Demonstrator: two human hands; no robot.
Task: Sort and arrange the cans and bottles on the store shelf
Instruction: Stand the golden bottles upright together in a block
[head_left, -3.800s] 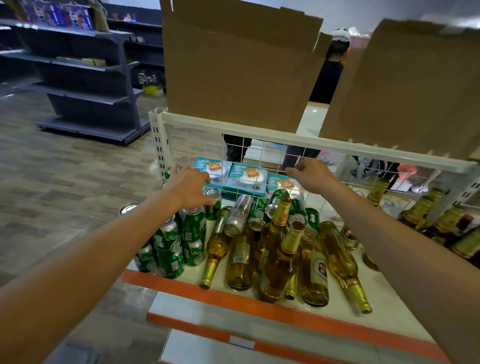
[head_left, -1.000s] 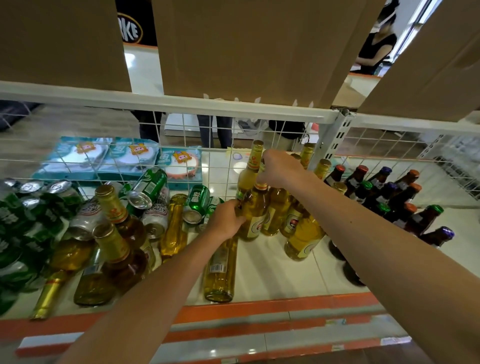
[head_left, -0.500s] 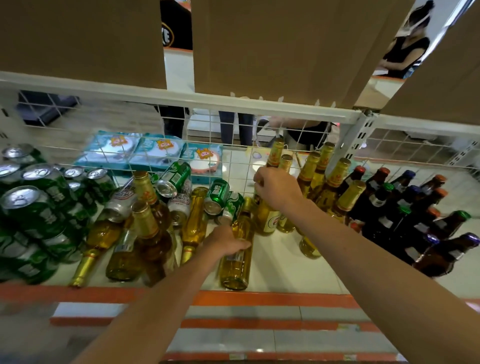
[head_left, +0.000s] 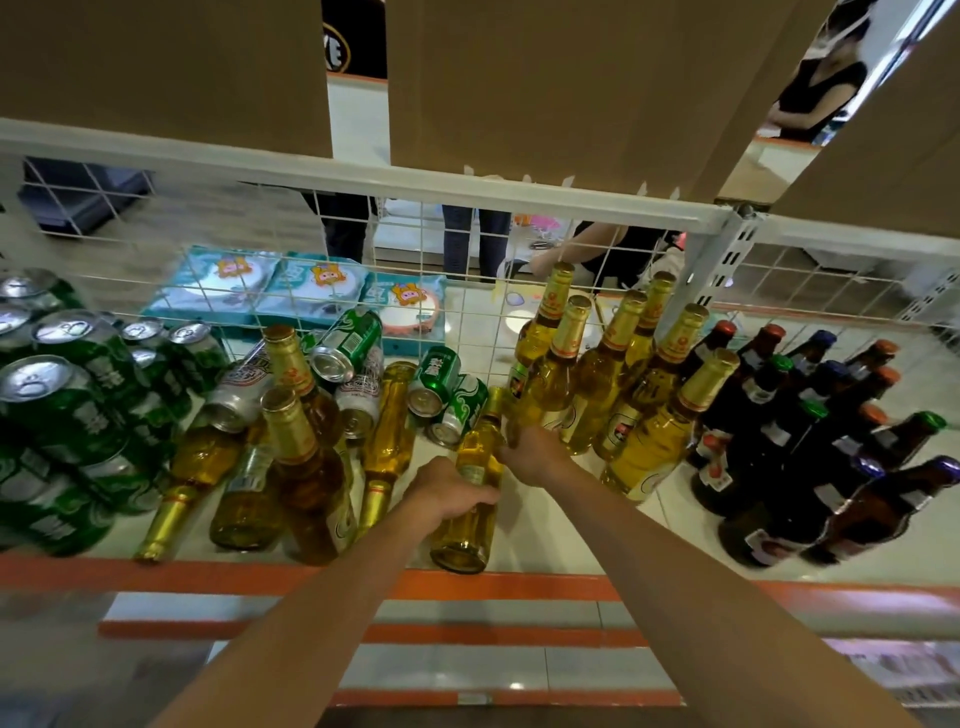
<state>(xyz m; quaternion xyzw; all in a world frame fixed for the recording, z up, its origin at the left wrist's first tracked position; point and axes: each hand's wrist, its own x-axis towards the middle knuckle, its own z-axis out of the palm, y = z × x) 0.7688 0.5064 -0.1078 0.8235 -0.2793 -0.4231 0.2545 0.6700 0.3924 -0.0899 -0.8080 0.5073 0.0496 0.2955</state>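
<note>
Left hand (head_left: 452, 491) is wrapped round the belly of a lying bottle (head_left: 467, 540) near the front edge of the shelf (head_left: 550, 525). Its fingers are curled tight on the glass, the base faces the front and the neck points at the back mesh. Right hand (head_left: 530, 453) sits at the bottle's shoulder, just beside the upright gold-capped bottles (head_left: 608, 384). Its fingers are hidden, so I cannot tell whether they grip or only steady. It looks like a two-handed tip-up, to stand this one with its matching group at mid-shelf. Dark bottles (head_left: 779, 415) stand sorted towards the right end, and green cans (head_left: 67, 405) are stacked at the left. Between them, a jumble of tipped cans (head_left: 348, 345) and fallen bottles (head_left: 387, 421) awaits.
</note>
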